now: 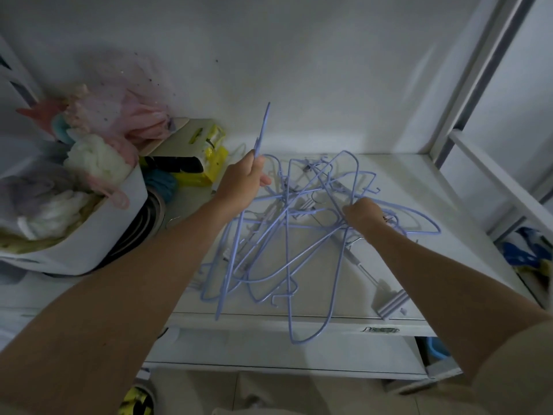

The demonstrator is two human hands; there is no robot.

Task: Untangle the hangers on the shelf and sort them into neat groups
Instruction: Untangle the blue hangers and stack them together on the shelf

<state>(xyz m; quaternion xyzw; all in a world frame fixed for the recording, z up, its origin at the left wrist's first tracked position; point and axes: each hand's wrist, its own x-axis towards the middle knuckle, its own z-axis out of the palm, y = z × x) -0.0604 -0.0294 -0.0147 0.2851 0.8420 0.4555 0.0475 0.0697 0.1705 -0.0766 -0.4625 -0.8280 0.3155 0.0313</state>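
Observation:
A tangled heap of several light-blue wire hangers (pixel 287 235) lies on the white shelf (pixel 419 187), some hanging over its front edge. My left hand (pixel 244 178) is closed on one blue hanger (pixel 263 130) that sticks up above the heap toward the back wall. My right hand (pixel 363 215) is gripped on hanger wires at the right side of the heap. A clip hanger with grey clips (pixel 389 304) lies at the front right of the pile.
A white bin (pixel 98 232) stuffed with pastel clothes stands at the left of the shelf. Behind it sit a cardboard box (pixel 179 139) and yellow bags (pixel 214 163). A white frame post (pixel 472 73) rises on the right.

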